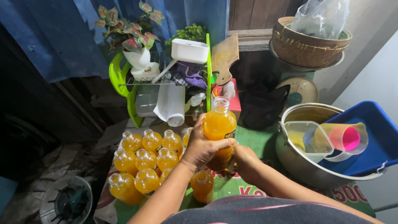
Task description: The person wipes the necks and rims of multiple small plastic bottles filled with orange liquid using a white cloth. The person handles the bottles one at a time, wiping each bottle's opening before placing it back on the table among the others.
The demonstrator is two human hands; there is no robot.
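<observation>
Nearest the camera, both forearms reach in from six o'clock over the counter [257, 143], which is covered by a green printed cloth. The left hand [203, 147] is wrapped around the body of a bottle [219, 124] of orange drink, thumb and fingers closed on its middle. The right hand [244, 159] sits just at four o'clock of it, low by the bottle's base; it appears cupped against the bottom, but whether its fingers are closed I cannot tell, since the bottle and the left hand hide them. The bottle is held upright above the counter, near the centre of the view, uncapped and filled to the shoulder.

Full like this, it probably feels fairly heavy, and the thin clear plastic would likely give under a hard squeeze and push liquid out of the open neck. The surface may be wet and slippery. A hold around the broad middle with support under the base looks the safest grip, keeping it level.

At nine o'clock of the hands stands a cluster of filled bottles [145, 159], packed touching one another, all open-topped. At three o'clock a metal pot [298, 164] holds a clear plastic container [309, 139], a pink cup [346, 139] lying on its side, and a blue tray [373, 141] leaning in it.

Farther off, at twelve o'clock, a green dish rack [124, 89] carries a white box [190, 50] and a wooden cutting board [225, 56]. A potted plant [128, 35] stands at eleven o'clock, a woven basket [309, 43] at one o'clock.
</observation>
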